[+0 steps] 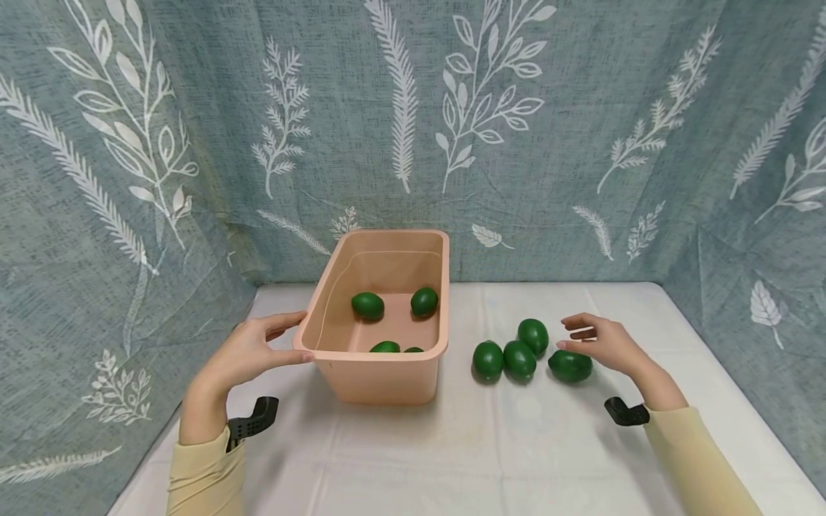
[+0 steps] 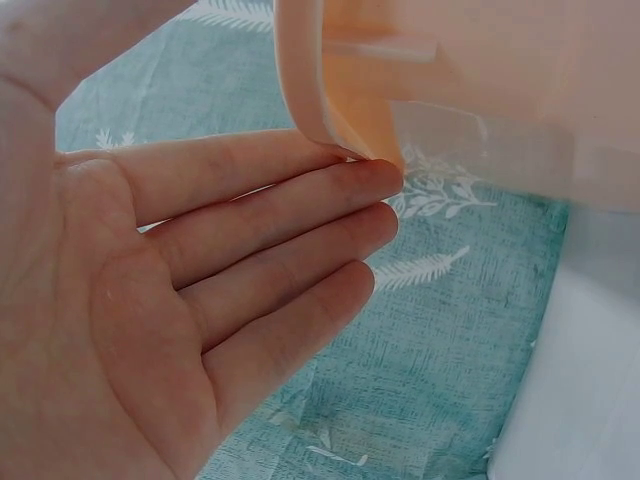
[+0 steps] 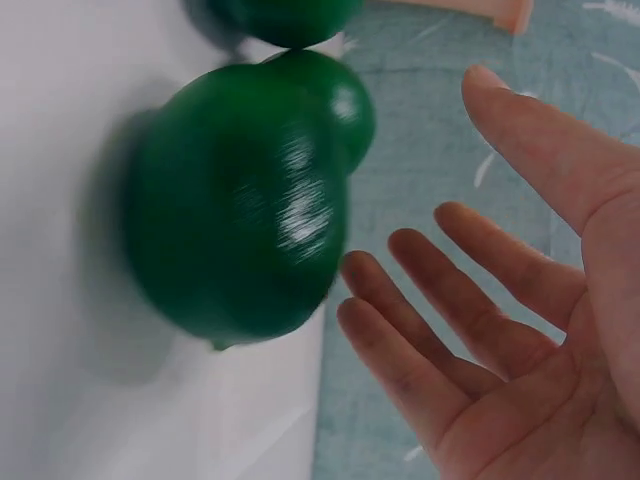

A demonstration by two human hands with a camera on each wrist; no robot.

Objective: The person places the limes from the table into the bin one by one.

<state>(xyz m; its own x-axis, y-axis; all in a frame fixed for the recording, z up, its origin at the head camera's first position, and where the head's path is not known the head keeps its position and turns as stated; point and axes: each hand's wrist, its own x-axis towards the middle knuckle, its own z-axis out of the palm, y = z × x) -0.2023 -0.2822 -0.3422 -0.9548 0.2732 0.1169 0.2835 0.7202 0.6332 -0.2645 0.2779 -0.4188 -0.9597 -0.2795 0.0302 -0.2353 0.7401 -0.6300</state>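
At the left front corner of a peach plastic bin (image 1: 387, 380), my left hand (image 1: 248, 356) touches the rim with its thumb and fingertips. The left wrist view shows its straight fingers (image 2: 290, 240) side by side against the bin's rim (image 2: 300, 80). My right hand (image 1: 609, 345) hovers with spread, slightly bent fingers just over a green lime (image 1: 571, 366). In the right wrist view this lime (image 3: 240, 210) lies beside the fingertips, with nothing between thumb and fingers. Left of it, three more limes (image 1: 519, 360) sit close together on the table.
Several limes (image 1: 368, 306) lie inside the bin, some partly hidden by its front wall. A white cloth (image 1: 464, 459) covers the table. Blue-green curtains (image 1: 413, 143) with white leaf prints stand at the back and both sides.
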